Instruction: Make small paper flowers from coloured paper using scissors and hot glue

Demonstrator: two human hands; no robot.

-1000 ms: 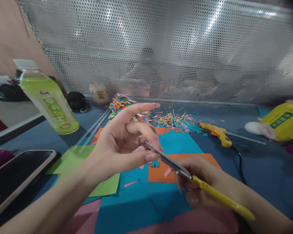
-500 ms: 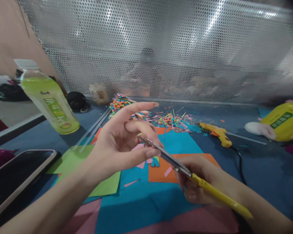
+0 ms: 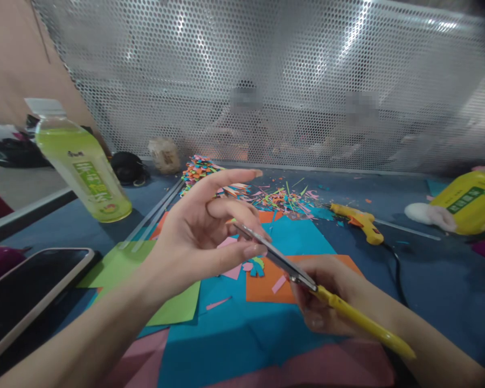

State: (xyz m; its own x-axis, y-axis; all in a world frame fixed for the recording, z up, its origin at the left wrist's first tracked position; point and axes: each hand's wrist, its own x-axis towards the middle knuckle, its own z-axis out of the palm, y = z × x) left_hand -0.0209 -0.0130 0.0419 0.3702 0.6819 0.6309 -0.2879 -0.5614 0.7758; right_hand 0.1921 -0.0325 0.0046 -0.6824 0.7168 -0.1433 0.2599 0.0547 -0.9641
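Note:
My right hand [image 3: 331, 302] is wrapped round a pair of scissors [image 3: 286, 262] with yellow handles and metal blades, which point up and to the left. The blades look nearly closed. Their tips reach the fingers of my left hand [image 3: 210, 231], whose thumb and middle finger pinch together while the index finger stretches out. Whatever lies in that pinch is hidden; only a speck of green shows by the fingers. Beneath the hands lie an orange sheet [image 3: 267, 293], a blue sheet [image 3: 210, 345] and a small blue, green and pink cut-paper piece [image 3: 257, 268].
Paper scraps [image 3: 286, 199] and a multicoloured folded-paper pile [image 3: 198, 170] lie at the back. A yellow glue gun [image 3: 361, 221] with a cord is at right. Left are a drink bottle [image 3: 91, 172], a phone [image 3: 28, 302] and a green sheet [image 3: 125, 264]. A perforated metal panel [image 3: 267, 64] stands behind.
The scissors and right hand have shifted very slightly. The left hand keeps its pose. Behind the panel, a blurred figure at the right has moved to the left.

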